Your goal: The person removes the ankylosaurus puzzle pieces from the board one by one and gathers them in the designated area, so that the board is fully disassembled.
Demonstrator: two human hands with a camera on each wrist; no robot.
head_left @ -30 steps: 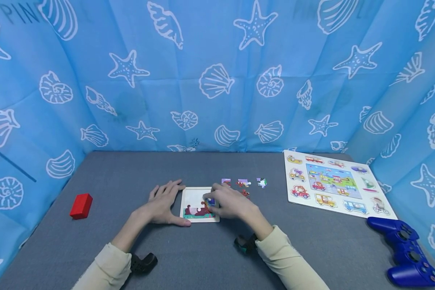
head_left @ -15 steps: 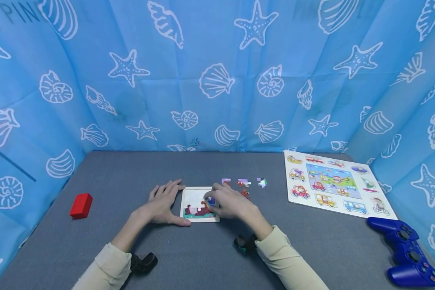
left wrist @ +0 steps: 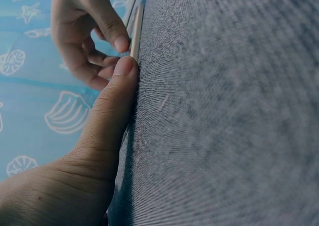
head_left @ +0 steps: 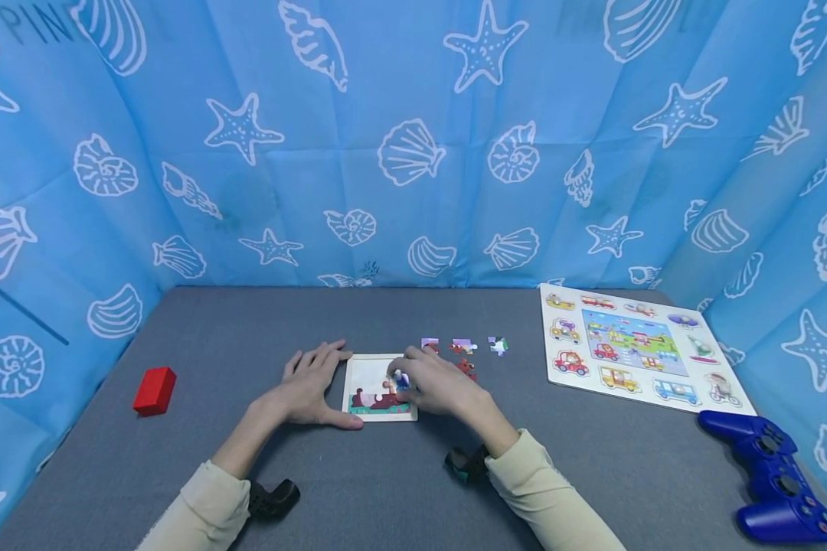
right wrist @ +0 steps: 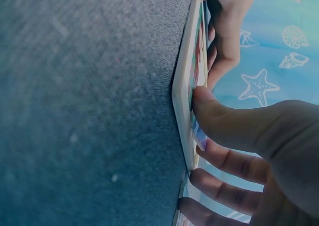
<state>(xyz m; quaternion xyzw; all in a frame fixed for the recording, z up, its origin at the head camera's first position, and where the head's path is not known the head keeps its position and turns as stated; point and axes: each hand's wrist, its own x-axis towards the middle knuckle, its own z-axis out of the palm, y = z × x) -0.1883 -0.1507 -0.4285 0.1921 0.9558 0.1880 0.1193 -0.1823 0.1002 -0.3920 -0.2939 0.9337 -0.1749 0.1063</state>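
Note:
A small wooden jigsaw tray [head_left: 372,369] lies on the grey table, with several brown and green pieces [head_left: 379,402] fitted along its near side. My left hand [head_left: 310,386] rests at the tray's left side, fingers spread; in the left wrist view its thumb [left wrist: 107,111] lies along the tray's near edge. Over the tray's right part, my right hand [head_left: 441,383] pinches a blue and purple puzzle piece [right wrist: 199,135]. The right wrist view shows that piece tilted against the tray rim [right wrist: 183,91], with the thumb at its near side. My palm hides part of the tray.
Behind my right hand lie several loose puzzle pieces [head_left: 463,347]. A white vehicle puzzle board [head_left: 572,389] lies at the back right, a blue game controller [head_left: 775,478] in front of it. A red block [head_left: 155,392] is at the left. A blue shell-print curtain [head_left: 413,214] encloses the table.
The puzzle piece in my right fingers has shifted and turned slightly, showing more white and blue. My left hand and the tray have stayed in place.

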